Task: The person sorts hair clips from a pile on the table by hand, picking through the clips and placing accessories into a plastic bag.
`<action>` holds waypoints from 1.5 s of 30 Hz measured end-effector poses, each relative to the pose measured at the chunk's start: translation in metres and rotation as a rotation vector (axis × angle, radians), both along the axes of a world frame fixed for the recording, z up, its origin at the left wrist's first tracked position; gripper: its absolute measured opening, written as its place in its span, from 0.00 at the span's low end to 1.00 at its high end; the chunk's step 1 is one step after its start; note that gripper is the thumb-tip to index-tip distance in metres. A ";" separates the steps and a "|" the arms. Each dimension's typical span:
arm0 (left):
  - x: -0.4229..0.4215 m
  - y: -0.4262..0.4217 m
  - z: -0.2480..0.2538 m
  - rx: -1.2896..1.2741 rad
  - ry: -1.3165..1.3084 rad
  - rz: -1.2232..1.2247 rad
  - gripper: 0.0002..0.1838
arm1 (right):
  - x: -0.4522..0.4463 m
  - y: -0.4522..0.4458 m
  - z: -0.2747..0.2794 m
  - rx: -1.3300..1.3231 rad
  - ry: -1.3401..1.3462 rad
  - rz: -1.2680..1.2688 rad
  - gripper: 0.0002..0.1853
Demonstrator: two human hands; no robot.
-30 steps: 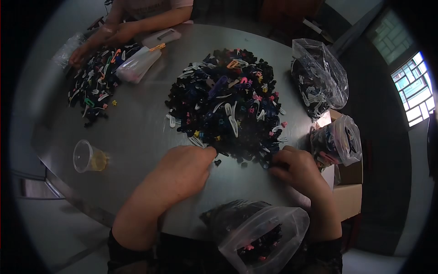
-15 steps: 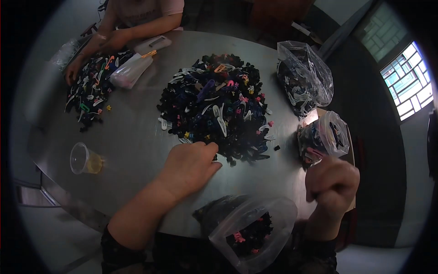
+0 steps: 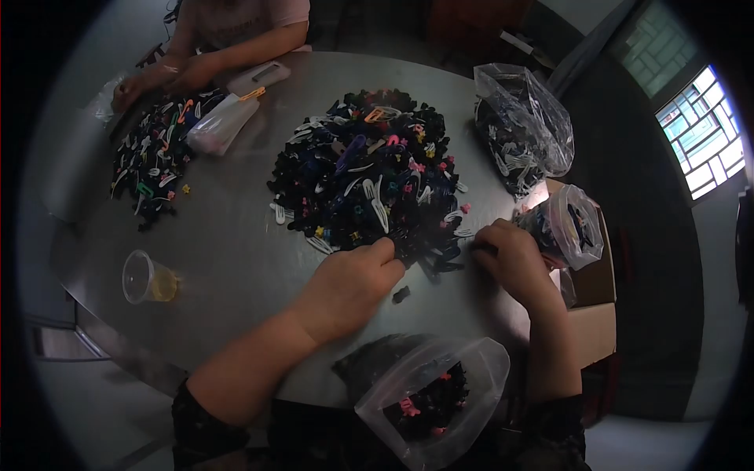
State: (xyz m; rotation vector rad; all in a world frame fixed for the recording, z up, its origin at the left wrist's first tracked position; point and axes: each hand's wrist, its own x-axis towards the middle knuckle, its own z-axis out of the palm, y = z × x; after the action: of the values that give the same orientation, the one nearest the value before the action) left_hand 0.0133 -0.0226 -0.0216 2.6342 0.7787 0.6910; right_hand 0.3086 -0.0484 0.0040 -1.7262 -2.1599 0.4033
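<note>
A large pile of small hair clips [image 3: 369, 173], mostly black with white, pink, yellow and purple ones, lies on the metal table [image 3: 236, 212]. At the pile's near edge my left hand [image 3: 357, 282] has its fingers pinched together; what is between them is hidden. One small dark clip [image 3: 401, 294] lies just beside that hand. My right hand [image 3: 509, 255] is at the right of the pile with its fingers curled together, their tips too dark to show anything held. An opened plastic bag [image 3: 440, 400] with black and pink clips inside sits closest to me.
Two clear bags of clips, one at the back right [image 3: 522, 125] and one in a cardboard box [image 3: 593, 322], stand on the right. A plastic cup [image 3: 149, 277] is at left. Across the table, a person's hands [image 3: 188, 74] are near a second clip pile [image 3: 153, 149].
My right hand went out to the right beside the boxed bag, then came back near the pile. My left hand has shifted right along the pile's edge. A dark clip now lies near it.
</note>
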 end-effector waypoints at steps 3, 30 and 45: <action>-0.002 0.003 -0.002 -0.013 0.047 0.027 0.06 | -0.002 -0.001 -0.002 0.035 -0.012 0.015 0.07; 0.003 0.001 0.005 -0.013 -0.081 -0.049 0.13 | -0.062 -0.082 0.093 -0.002 0.408 0.342 0.22; -0.003 0.006 0.004 0.004 -0.149 0.175 0.07 | -0.053 -0.077 0.089 0.052 0.433 0.631 0.17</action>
State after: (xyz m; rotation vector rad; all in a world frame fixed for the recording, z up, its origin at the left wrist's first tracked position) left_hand 0.0099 -0.0169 -0.0179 2.5040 0.9714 0.9243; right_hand 0.2554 -0.1251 0.0931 -0.7872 -2.2920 0.7842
